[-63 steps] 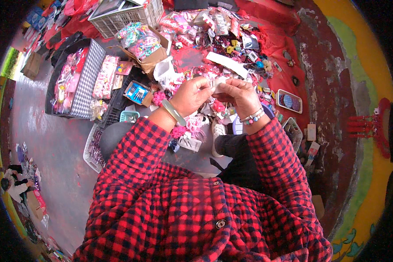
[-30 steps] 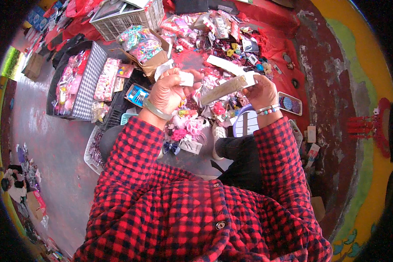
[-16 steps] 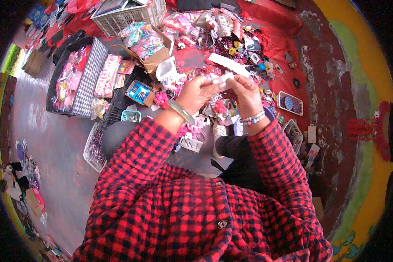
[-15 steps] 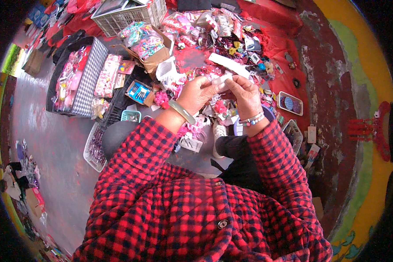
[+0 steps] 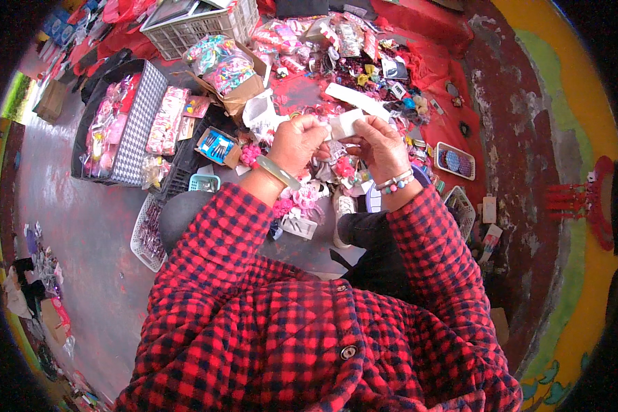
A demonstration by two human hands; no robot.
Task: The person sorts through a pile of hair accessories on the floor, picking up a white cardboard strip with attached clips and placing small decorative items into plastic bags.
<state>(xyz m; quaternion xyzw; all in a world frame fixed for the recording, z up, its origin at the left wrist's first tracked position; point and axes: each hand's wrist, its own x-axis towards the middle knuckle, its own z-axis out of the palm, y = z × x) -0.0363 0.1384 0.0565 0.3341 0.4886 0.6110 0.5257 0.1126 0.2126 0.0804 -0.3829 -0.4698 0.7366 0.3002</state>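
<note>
Between my two hands is a small, flat white piece (image 5: 345,124), like a card or folded paper; its exact kind cannot be made out. My right hand (image 5: 384,147) pinches its right side between thumb and fingers. At the other end, the bent fingers of my left hand (image 5: 295,145) close on its left edge. A pale bangle (image 5: 279,172) circles my left wrist, and beaded bracelets (image 5: 396,182) sit on the right one. Below the hands, pink hair ornaments (image 5: 302,197) and a white card (image 5: 299,226) lie in a loose heap.
A cardboard box of colourful bagged goods (image 5: 235,75) stands ahead, with a grey plastic crate (image 5: 202,31) behind it. On the left are a houndstooth-patterned box (image 5: 141,123) and a white basket (image 5: 144,237). A white tray (image 5: 455,161) lies at right, near the wall (image 5: 515,137).
My hands have drawn slightly apart, the left one moving left and a little down. More of the white piece now shows between them.
</note>
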